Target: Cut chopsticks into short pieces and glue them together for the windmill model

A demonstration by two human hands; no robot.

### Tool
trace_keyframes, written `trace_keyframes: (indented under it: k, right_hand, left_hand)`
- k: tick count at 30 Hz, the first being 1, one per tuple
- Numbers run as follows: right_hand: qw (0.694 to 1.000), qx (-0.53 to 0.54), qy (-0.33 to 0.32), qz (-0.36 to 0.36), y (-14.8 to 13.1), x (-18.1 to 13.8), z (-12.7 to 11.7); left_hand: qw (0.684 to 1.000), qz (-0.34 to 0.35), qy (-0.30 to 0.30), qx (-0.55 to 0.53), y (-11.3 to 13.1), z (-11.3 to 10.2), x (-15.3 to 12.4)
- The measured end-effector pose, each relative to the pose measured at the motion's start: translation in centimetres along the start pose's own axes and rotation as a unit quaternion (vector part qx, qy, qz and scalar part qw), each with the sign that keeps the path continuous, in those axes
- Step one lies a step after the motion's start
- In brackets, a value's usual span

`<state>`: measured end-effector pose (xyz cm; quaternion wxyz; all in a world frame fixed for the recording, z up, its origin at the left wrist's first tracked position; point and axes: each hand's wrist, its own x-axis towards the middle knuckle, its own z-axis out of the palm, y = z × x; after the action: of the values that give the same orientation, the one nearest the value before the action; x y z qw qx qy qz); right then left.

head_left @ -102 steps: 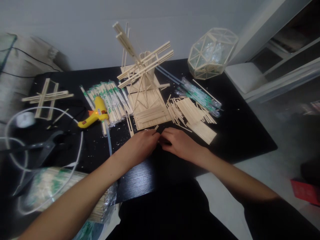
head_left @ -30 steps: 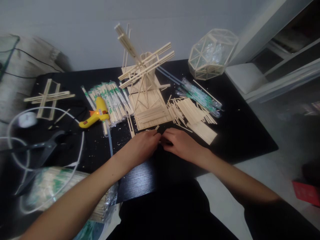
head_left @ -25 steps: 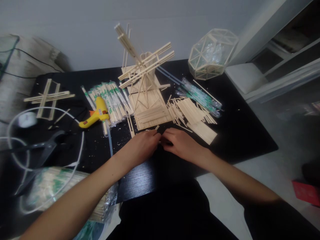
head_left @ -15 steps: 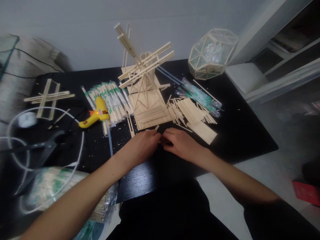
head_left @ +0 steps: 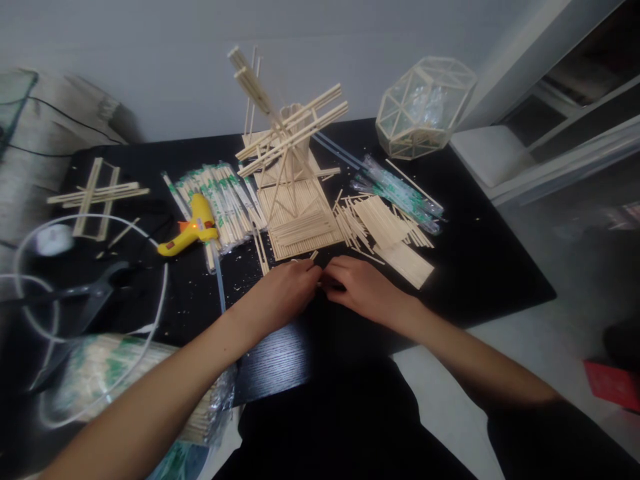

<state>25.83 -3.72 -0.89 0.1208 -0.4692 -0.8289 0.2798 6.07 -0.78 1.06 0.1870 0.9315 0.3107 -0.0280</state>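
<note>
My left hand (head_left: 295, 283) and my right hand (head_left: 353, 283) meet at the front of the black table, their fingers closed and fingertips together. Whatever is pinched between them is mostly hidden; a short bit of wooden stick (head_left: 314, 255) shows just beyond the left fingers. Right behind the hands stands a windmill model (head_left: 295, 193) made of wooden sticks, with crossed blades and a slatted base. A flat bundle of thin sticks (head_left: 305, 228) lies on that base. To the right of my right hand are joined stick panels (head_left: 404, 263) over loose sticks (head_left: 350, 223).
A yellow glue gun (head_left: 193, 230) rests at the left beside wrapped chopsticks (head_left: 225, 200), its white cable (head_left: 165, 293) looped nearby. Farther left lie a stick frame (head_left: 97, 193) and a dark clamp-like tool (head_left: 100, 290). A faceted clear container (head_left: 425, 107) stands at the back right.
</note>
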Motion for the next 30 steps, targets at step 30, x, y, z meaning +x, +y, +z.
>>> trace_keyframes:
  k: [30]
  right_hand:
    - [0.999, 0.022, 0.005, 0.041, 1.4, -2.0, -1.7]
  left_hand:
    - [1.0, 0.004, 0.013, 0.012, -0.3, 0.3, -0.2]
